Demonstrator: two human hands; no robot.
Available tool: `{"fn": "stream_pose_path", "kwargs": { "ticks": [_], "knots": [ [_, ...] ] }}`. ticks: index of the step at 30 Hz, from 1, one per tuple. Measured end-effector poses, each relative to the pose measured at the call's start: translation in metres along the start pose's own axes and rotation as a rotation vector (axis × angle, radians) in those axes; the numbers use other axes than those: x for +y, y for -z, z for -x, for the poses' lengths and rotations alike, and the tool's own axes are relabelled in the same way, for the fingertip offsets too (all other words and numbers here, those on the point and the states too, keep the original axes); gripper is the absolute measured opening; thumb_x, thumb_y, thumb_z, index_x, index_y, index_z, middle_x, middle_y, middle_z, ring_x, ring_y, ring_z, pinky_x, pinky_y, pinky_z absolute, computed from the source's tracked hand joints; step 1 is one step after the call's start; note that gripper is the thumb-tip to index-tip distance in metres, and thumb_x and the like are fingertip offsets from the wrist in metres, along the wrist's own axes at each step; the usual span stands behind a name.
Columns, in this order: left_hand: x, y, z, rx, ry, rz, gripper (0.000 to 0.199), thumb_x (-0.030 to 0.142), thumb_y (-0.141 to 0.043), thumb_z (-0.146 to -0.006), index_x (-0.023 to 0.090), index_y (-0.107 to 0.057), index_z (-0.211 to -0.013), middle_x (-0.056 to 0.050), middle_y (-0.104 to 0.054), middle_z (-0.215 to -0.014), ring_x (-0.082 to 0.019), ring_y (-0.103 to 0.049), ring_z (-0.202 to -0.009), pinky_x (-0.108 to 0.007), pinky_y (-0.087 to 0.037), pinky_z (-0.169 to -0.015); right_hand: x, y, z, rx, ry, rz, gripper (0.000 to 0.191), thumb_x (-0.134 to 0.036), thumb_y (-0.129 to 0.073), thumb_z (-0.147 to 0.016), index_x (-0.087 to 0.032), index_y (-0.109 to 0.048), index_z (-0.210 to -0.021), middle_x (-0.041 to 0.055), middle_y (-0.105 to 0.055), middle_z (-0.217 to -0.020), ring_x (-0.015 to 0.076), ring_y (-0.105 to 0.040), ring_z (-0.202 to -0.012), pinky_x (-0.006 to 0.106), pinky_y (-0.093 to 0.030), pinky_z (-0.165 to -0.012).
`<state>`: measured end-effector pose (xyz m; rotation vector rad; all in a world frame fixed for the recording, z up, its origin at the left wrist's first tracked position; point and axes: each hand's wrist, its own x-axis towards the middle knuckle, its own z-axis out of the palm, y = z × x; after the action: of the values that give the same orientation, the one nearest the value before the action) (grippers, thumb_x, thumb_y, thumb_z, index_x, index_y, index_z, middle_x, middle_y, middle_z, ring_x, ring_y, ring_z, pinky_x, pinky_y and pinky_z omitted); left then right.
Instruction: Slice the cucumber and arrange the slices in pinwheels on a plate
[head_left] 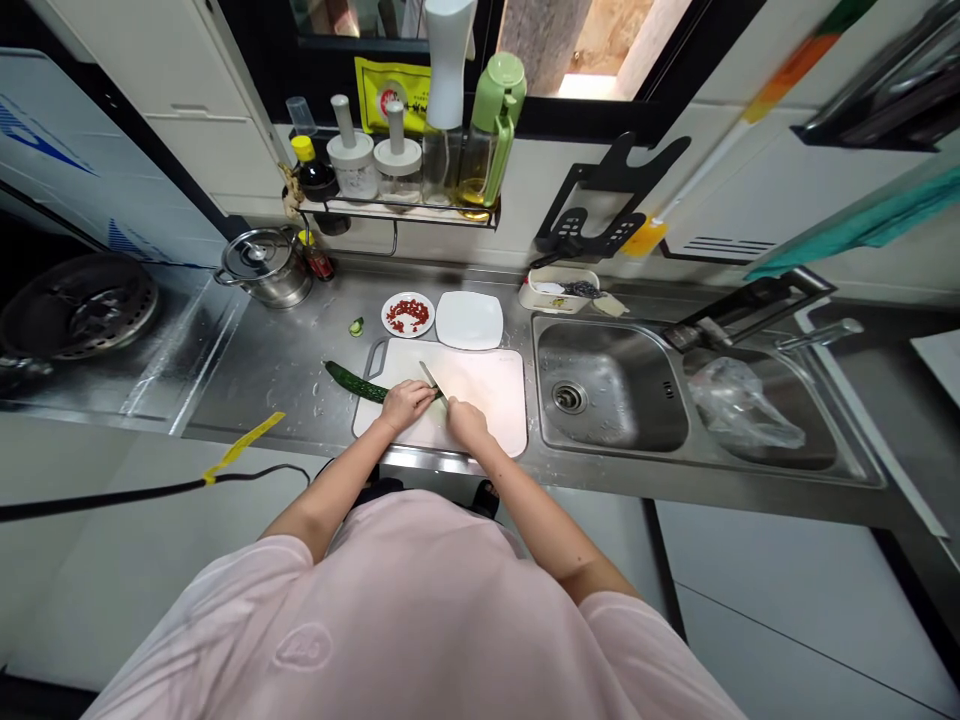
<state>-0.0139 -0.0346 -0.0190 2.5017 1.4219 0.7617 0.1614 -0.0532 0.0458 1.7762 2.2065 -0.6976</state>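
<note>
Left hand (406,405) hides cucumber (352,381), right hand (467,422) hides knife (431,379)

The cucumber (352,381) — dark green; the cutting board (491,385) — pale pink.

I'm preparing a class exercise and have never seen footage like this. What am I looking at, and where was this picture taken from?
This picture comes from a camera worn on a person's head, looking forward and down, so the pink shirt is their own. There is no machine here, only two bare hands. The left hand rests on a cucumber, and the right hand holds a kitchen knife over a white cutting board. The board lies on a steel counter, beside a sink.
</note>
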Motion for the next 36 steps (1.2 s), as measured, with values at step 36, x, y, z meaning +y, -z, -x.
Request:
{"fn": "stream_pose_path", "kwargs": {
  "ticks": [36],
  "knots": [
    [0.001, 0.001, 0.0, 0.015, 0.004, 0.002, 0.025, 0.032, -0.048, -0.091, 0.024, -0.071, -0.098, -0.005, -0.068, -0.095, -0.016, -0.059, -0.086, -0.03, -0.047, -0.077, 0.001, -0.002, 0.003, -0.003, -0.017, -0.01, 0.027, -0.008, -0.037, -0.089, -0.014, -0.052, -0.111, 0.014, -0.066, -0.103, 0.0215, -0.063, -0.098, 0.029, -0.045, -0.079]
  ]
}}
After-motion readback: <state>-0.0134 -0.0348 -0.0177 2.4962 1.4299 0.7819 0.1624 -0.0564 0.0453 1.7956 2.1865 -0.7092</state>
